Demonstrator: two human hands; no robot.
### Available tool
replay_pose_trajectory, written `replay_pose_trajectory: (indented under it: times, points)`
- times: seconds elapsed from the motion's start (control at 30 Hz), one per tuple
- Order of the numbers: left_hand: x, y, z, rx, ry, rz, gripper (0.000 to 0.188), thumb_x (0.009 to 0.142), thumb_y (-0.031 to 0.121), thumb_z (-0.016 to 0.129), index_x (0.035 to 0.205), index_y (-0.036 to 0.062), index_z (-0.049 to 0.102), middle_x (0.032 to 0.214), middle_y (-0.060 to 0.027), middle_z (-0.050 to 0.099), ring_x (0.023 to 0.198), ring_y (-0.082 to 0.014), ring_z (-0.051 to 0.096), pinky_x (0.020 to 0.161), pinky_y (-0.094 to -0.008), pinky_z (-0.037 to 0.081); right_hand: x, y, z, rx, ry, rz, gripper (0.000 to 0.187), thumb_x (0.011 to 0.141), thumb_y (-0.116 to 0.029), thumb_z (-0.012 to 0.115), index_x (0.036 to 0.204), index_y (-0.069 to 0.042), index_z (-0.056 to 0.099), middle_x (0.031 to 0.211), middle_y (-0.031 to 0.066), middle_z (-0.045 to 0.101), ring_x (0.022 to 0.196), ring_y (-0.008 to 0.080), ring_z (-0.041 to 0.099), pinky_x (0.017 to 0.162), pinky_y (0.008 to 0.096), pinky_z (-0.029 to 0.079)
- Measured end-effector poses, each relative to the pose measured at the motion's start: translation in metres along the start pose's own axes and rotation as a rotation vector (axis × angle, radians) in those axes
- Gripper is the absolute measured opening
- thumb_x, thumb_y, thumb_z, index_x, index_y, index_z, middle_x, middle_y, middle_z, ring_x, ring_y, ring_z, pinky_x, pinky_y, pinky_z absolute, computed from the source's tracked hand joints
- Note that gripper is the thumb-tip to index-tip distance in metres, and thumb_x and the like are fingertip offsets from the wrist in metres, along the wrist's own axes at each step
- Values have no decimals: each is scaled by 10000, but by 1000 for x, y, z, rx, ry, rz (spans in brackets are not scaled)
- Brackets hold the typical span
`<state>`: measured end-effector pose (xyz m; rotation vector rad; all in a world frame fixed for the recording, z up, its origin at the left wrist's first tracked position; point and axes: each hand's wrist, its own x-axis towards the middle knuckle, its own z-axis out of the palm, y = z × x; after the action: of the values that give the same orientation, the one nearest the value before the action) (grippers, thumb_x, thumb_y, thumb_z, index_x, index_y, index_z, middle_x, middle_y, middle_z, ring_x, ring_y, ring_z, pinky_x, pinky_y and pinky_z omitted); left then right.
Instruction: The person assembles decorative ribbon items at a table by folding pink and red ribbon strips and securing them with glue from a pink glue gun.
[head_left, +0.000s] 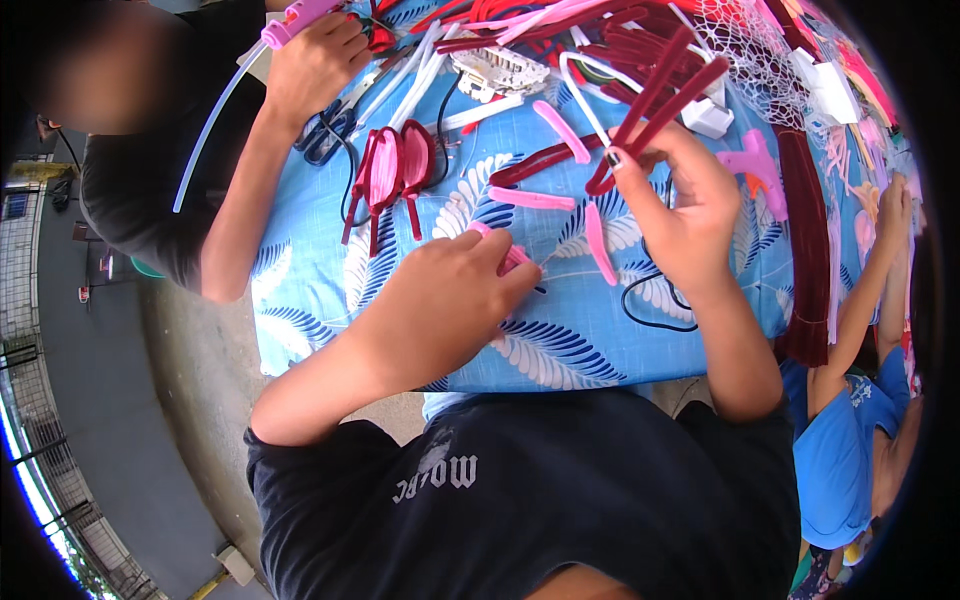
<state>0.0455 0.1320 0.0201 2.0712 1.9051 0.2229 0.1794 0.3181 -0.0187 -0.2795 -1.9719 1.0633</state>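
My left hand (440, 300) is closed over a pink fuzzy chenille piece (515, 258) low over the table, its fingers covering most of it. My right hand (690, 205) pinches dark red chenille stems (665, 95), bent and pointing up and away. A white stem (585, 100) ends at the right thumb; whether it is held too I cannot tell. Between the hands lie short pink chenille strips (533, 199) and a dark red bent strip (545, 163). Beyond my left hand sits a shaped piece (392, 170) of pink loops edged in dark red.
The blue leaf-patterned tablecloth (560, 350) ends before me. Scissors (325, 135) lie at left; a pink glue gun (757, 170) lies at right. A co-worker's hand (318, 65) holds another glue gun (298, 20). Stems and white netting (750, 60) crowd the far side.
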Motion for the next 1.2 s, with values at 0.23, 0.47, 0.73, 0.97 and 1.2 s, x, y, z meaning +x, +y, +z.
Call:
replay_pose_trajectory:
  times: [0.23,0.47,0.73,0.97,1.2]
  points:
    - [-3,-14,7,-18,135,206,231,711,46,682,915,11,578,885,-100,545,841,-273,578,696,-380,490,-2,5,1,195,30,112,76,875,-6,631,941,16,600,843,8,607,785,58,554,706,212,434]
    - [10,-24,-32,-336,456,189,153,793,-56,633,914,-17,548,889,-96,560,784,-171,573,663,-278,463,0,4,1,383,5,262,64,894,-5,612,953,12,593,892,4,610,808,52,562,738,223,444]
    - [38,-39,-12,-1112,410,-60,54,960,52,510,966,6,484,859,-28,549,765,-59,529,658,-219,436,-2,3,0,435,-35,287,50,894,-6,613,934,11,587,883,9,609,801,49,550,734,221,437]
    - [39,-44,-1,-1144,417,-61,97,982,101,503,950,17,465,828,-24,529,745,-50,484,648,-216,407,-3,2,2,452,-50,310,78,883,7,617,959,12,596,869,10,602,790,48,548,726,227,440]
    - [39,-39,3,-1100,473,-127,91,954,88,572,953,28,503,824,21,497,717,-33,458,627,-188,376,-7,-4,3,493,-66,342,104,876,12,625,976,26,599,873,21,603,799,53,553,729,231,451]
